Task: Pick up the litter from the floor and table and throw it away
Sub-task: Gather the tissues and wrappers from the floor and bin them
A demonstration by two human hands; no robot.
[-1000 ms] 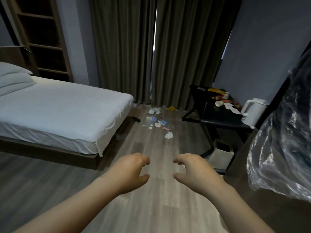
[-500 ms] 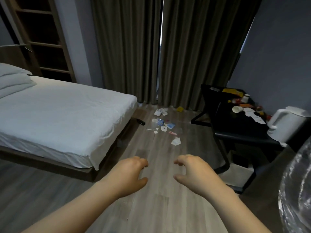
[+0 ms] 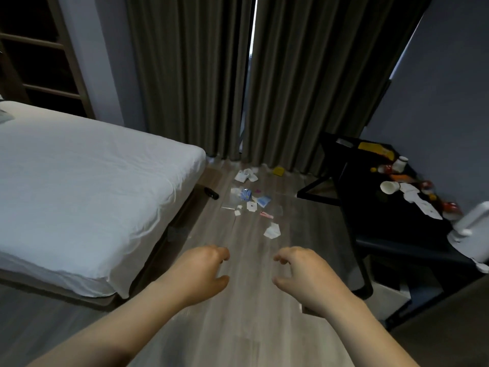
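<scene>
Head view, bedroom. Both arms reach forward over the wood floor (image 3: 246,327).

Hands: left hand (image 3: 201,274) is palm down with fingers loosely curled and holds nothing. Right hand (image 3: 304,276) is the same, relaxed and empty. Neither touches anything; both hang over bare boards, short of the rubbish.

Floor litter (image 3: 248,201): a scattered patch between the foot corner of the bed (image 3: 79,186) and the black table (image 3: 370,229), running up to the curtains (image 3: 198,75).
- crumpled white paper (image 3: 272,231), the nearest piece, ahead of the hands
- blue wrapper (image 3: 263,201), pink strip (image 3: 266,214) and small white scraps, mid-patch
- white packets (image 3: 246,176) and a yellow piece (image 3: 278,170), by the curtain hem
- dark object (image 3: 211,193) at the bed edge; cannot tell if it is litter

Table litter: paper cup (image 3: 389,187) on its side, white papers (image 3: 420,205) beside it, yellow packet (image 3: 375,149) at the far end. Small red and orange items are too blurred to name. A white kettle (image 3: 473,221) stands at the near end.

Progress (judgement): nothing collected yet. Floor patch and tabletop both look untouched, so the whole task remains: gather the floor pieces, clear the table, bin it all.

Pale box (image 3: 389,300) under the table may be the bin; cannot tell
</scene>
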